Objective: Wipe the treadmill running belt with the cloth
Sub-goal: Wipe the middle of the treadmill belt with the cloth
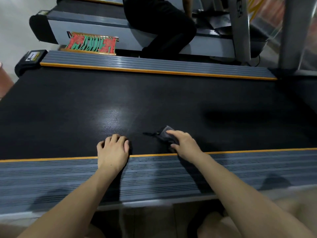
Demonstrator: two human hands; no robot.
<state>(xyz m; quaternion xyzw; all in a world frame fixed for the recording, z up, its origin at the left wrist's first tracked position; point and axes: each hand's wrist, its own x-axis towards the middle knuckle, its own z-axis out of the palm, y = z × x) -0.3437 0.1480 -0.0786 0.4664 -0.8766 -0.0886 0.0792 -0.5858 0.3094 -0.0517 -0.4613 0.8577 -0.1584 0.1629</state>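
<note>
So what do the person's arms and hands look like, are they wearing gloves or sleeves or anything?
No gloves and no sleeves in view. Both forearms are bare from the bottom of the picture up to the wrists. The left hand and the right hand are bare too, with no rings, watch or bracelets showing. The fingernails look short and plain.

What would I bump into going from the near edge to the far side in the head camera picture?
Near side rail → left hand → running belt → far side rail → another person's leg.
</note>
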